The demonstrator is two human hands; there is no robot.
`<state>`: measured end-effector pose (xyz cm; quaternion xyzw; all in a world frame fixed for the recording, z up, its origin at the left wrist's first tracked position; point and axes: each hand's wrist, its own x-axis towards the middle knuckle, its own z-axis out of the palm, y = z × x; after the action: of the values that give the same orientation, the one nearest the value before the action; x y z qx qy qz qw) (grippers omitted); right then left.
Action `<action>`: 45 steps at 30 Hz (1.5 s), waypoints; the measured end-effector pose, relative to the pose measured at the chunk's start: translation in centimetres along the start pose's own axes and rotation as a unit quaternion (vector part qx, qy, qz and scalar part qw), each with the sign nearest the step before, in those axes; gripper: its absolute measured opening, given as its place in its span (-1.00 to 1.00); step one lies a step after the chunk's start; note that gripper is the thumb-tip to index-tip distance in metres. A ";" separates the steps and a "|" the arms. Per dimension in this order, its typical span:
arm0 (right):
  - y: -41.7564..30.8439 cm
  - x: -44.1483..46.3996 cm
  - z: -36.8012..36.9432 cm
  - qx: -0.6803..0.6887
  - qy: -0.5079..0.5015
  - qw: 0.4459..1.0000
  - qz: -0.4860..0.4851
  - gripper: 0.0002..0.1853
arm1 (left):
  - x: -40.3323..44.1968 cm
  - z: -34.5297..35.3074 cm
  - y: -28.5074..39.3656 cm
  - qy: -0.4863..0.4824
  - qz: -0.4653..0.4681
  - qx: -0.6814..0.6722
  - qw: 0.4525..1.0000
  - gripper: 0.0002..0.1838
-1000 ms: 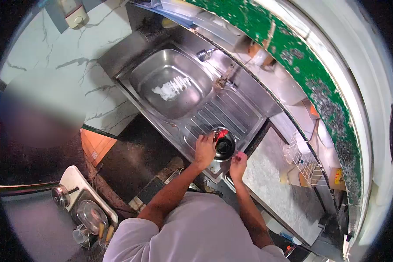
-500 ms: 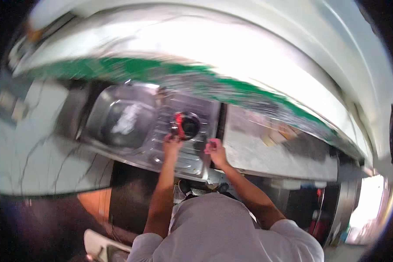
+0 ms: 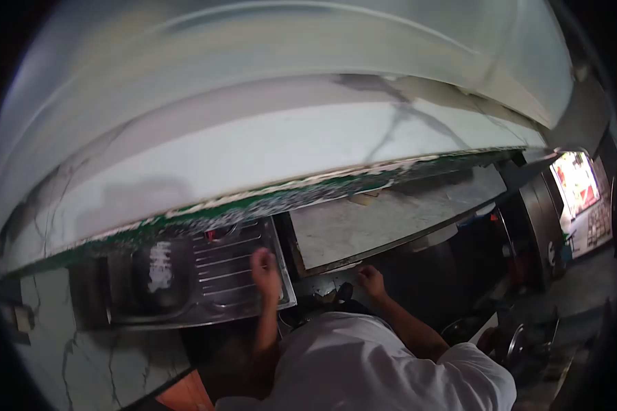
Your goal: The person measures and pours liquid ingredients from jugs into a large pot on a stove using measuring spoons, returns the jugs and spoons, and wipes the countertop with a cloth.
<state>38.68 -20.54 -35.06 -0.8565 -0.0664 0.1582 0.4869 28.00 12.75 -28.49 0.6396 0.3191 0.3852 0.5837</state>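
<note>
My left hand (image 3: pixel 264 268) hovers over the right end of the ridged steel drainboard (image 3: pixel 230 266). Its fingers are loosely bent and somewhat blurred, with nothing visible in them. Farther right, my right hand (image 3: pixel 371 280) hangs in front of the grey counter edge, fingers curled inward and no object showing. A dark round pan or pot with a red part (image 3: pixel 219 235) stands at the back of the drainboard, mostly hidden by the ledge above. Left of it lies the steel sink basin (image 3: pixel 134 281), with a bright patch in its bottom.
A white marbled ledge (image 3: pixel 253 147) with a rough green-edged front overhangs the sink. To the right runs a grey stone counter (image 3: pixel 391 226). Marbled tile (image 3: pixel 96 356) lies at lower left. Metal cookware (image 3: pixel 517 342) stands behind my right arm.
The view has shifted and darkened, and the ledge now covers most of the pan. My left hand has come off the pan; my right hand has moved rightward, away from the drainboard's edge.
</note>
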 end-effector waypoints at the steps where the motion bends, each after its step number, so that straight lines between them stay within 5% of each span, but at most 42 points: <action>1: -1.4 -0.1 -1.0 -0.011 0.016 1.000 0.007 -0.73 | -1.8 1.3 1.3 -0.086 -0.028 0.005 0.996 -0.77; 5: -4.2 3.8 -2.1 -0.071 0.125 0.989 -0.031 -0.55 | -7.1 4.2 2.5 -0.398 -0.085 -0.008 0.913 -0.76; 7: -4.5 7.9 -1.4 -0.098 0.200 0.974 -0.047 -0.25 | -8.7 4.2 2.4 -0.497 -0.113 -0.027 0.860 -0.71; 9: -7.0 11.8 -0.9 -0.058 0.251 0.965 -0.046 0.03 | -9.2 3.7 3.6 -0.521 -0.106 0.045 0.846 -0.68; 16: -13.1 21.7 0.7 -0.064 0.344 0.936 0.027 0.39 | -11.4 -1.1 5.8 -0.470 -0.135 0.177 0.854 -0.59; 22: -13.3 22.6 -2.9 -0.032 0.273 0.959 0.064 0.12 | -16.0 -4.5 7.7 -0.343 -0.235 0.161 0.895 -0.54; 25: -8.8 23.0 -5.3 -0.066 0.257 0.964 -0.016 -0.08 | -19.9 -10.7 -1.8 -0.211 -0.449 -0.191 0.847 -0.53; 26: -6.7 24.3 -6.2 -0.071 0.273 0.958 -0.054 -0.26 | -20.4 -11.1 -2.2 -0.226 -0.463 -0.171 0.840 -0.54; 29: -4.7 29.4 -11.7 -0.206 0.188 0.956 -0.090 -0.31 | -20.2 -6.4 3.3 -0.373 -0.364 0.156 0.839 -0.54; 31: -0.8 36.2 -12.0 -0.316 0.198 0.894 -0.248 -0.30 | -20.1 -2.4 5.5 -0.405 -0.320 0.229 0.825 -0.54; 32: 1.4 40.0 -11.7 -0.217 0.193 0.910 -0.295 -0.31 | -20.1 -0.5 5.8 -0.414 -0.307 0.248 0.820 -0.54; 39: 0.0 42.7 -17.2 -0.312 0.082 0.928 -0.184 -0.40 | -20.4 6.7 6.6 -0.445 -0.255 0.287 0.809 -0.54; 45: -0.1 29.0 -17.3 -0.421 0.046 0.900 -0.101 -0.44 | -21.8 3.7 5.8 -0.474 -0.272 0.312 0.777 -0.54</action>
<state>71.77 -26.77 -32.68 -0.9766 -0.1903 0.0264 0.0962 20.09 -8.43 -25.48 0.7748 0.2655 -0.2621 0.5104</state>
